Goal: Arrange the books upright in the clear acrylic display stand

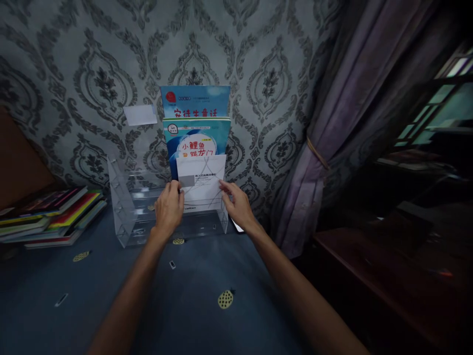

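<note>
A white booklet point(203, 190) with grey print stands upright at the front of a clear acrylic rack point(123, 217). My left hand point(169, 204) grips its left edge, and my right hand point(236, 201) has thumb and fingers at its right edge. Behind the booklet rise a teal book point(218, 130) with a round white-and-blue picture and a taller blue book point(199, 98) with red characters. Both stand in the rack's right half. Its left half shows clear tiers with no books. The booklet hides the lower parts of the books behind it.
On the left lies a stack of books point(74, 212) beside a brown panel point(22, 153). A white label point(140, 115) is at the upper left of the rack. A phone-like object point(237, 227) lies behind my right wrist. A purple curtain point(306, 182) hangs at the right.
</note>
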The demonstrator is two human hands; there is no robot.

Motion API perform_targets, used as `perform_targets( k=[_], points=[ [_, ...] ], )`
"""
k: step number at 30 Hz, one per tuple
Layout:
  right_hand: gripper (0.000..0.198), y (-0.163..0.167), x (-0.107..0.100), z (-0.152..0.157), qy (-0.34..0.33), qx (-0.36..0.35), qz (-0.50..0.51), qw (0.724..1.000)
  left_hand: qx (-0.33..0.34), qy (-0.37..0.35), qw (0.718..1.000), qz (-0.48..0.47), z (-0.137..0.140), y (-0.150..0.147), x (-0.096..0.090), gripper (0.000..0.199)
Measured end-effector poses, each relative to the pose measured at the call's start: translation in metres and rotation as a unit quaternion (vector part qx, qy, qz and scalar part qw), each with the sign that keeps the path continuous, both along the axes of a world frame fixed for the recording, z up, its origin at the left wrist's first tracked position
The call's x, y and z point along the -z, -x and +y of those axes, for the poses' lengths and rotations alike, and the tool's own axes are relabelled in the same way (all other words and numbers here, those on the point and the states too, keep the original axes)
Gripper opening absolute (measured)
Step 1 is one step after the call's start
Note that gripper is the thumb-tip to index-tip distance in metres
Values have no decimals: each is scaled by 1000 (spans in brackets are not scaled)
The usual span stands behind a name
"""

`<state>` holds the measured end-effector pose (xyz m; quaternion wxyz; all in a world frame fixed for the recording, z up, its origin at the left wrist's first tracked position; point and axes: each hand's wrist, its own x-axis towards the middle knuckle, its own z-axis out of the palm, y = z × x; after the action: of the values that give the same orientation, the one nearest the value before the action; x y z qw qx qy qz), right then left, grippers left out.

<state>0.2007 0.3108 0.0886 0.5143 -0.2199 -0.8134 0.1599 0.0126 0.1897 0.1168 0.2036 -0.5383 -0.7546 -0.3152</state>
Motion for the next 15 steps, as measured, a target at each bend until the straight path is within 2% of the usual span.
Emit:
perform_targets(
  k=[15],
  points=[
    [33, -6, -14, -5, 33, 20, 13, 999, 41, -98, 994, 21, -2, 5, 0, 3]
  ],
)
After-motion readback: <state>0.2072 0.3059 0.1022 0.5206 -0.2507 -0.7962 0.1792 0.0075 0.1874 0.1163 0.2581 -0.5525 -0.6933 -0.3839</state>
